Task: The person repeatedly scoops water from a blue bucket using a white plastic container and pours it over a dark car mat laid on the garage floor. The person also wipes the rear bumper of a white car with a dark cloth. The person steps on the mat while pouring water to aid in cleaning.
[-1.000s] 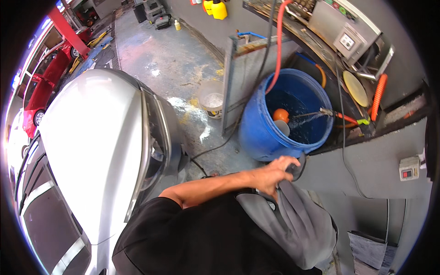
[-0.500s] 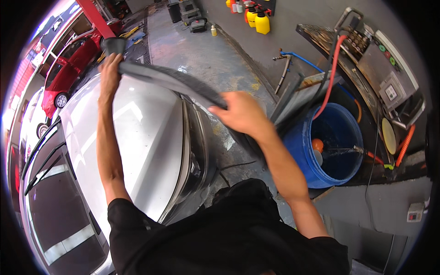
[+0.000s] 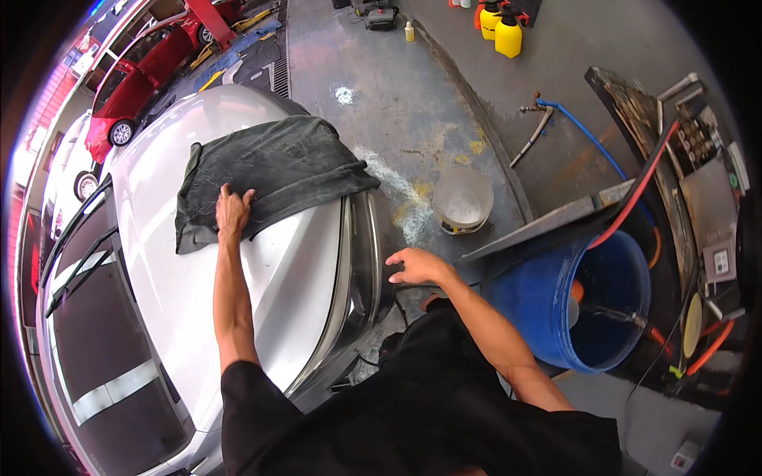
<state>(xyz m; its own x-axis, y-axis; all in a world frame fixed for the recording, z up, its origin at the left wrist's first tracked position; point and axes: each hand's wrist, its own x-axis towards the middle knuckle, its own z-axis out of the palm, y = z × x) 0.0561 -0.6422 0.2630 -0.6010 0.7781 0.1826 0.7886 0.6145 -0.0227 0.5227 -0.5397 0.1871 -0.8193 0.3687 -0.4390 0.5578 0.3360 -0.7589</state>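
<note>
A dark grey cloth (image 3: 294, 163) lies spread and creased across the front of a silver-white car hood (image 3: 178, 297), its right edge hanging over the hood's front. On the cloth's near part rests my left hand (image 3: 232, 213), thumb and fingers apart, touching the fabric. Off the front of the car is my right hand (image 3: 417, 266), holding nothing, its thumb and fingers spread. It is beside the car's front end (image 3: 361, 254), apart from the cloth.
To my right stands a blue barrel (image 3: 528, 305) with water running into it and an orange float inside. A translucent bucket (image 3: 463, 198) is on the wet floor. A red hose (image 3: 635, 190) crosses over the barrel. Yellow spray bottles (image 3: 508, 36) hang on the wall; a red car (image 3: 135, 79) stands far left.
The cloth, stretched in the air between both hands before, now lies on the hood. My right hand has let go and moved down; my left hand has come nearer. The bucket has come into sight.
</note>
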